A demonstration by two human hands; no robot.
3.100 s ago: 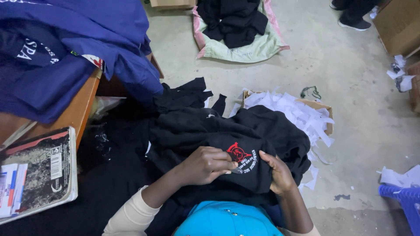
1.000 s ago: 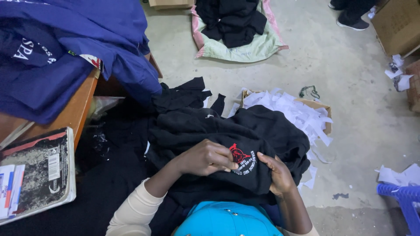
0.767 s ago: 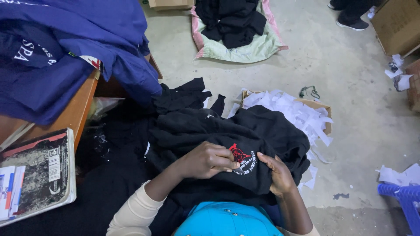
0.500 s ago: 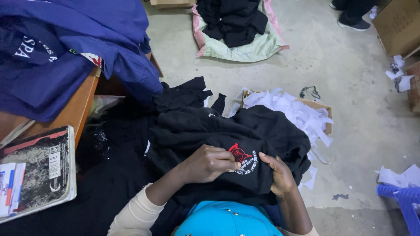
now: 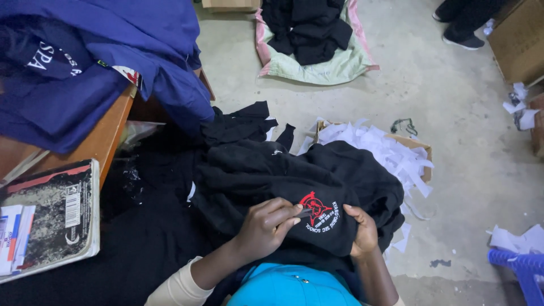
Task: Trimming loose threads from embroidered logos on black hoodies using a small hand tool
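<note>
Head view: the black garment [image 5: 294,181] lies bunched on the lap, near centre. Left hand [image 5: 266,226] pinches a small dark tool at the red crest [image 5: 314,205]; right hand [image 5: 362,232] grips the fold. Soft, light, floppy, likely best held taut beside the crest.

Left hand [image 5: 266,226] pinches black garment [image 5: 294,181] beside red emblem [image 5: 315,205]; right hand [image 5: 362,232] grips garment's right edge; paper scraps [image 5: 391,153] beyond.

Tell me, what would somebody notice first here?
Probably the red badge on the black garment in the person's lap, pinched by the left hand and right hand. Next, the blue clothes heaped on the wooden table at upper left.
</note>
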